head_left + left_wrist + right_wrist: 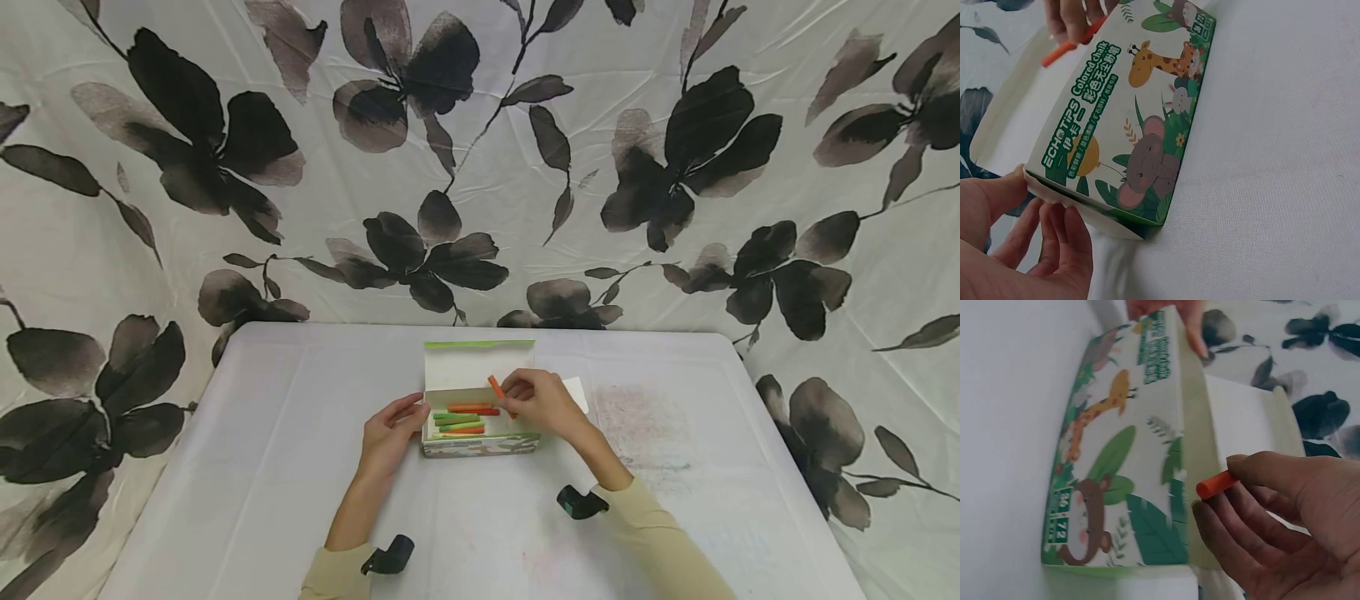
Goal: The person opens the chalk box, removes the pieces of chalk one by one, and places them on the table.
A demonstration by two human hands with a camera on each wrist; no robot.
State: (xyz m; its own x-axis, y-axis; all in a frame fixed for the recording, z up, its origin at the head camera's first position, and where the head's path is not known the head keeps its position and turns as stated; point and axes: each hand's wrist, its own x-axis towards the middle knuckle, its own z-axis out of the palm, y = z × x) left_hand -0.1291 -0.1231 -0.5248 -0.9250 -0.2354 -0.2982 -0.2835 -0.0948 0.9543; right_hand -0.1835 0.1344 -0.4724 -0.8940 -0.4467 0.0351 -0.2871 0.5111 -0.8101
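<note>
My right hand [538, 402] pinches a short, round orange chalk stick [494, 384] between thumb and fingers, over the white cardboard box with animal pictures [480, 447]; squeezing too hard could snap it. My left hand [392, 425] holds the box's left end, and if it tugs, the orange, red and green chalk sticks inside [457, 422] might roll about.

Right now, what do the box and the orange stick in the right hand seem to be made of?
The box looks like thin printed card, fairly smooth: its edges are creased and its lid folds back. The orange stick looks matte and is probably chalk, since the box reads "Colored chalk".
</note>
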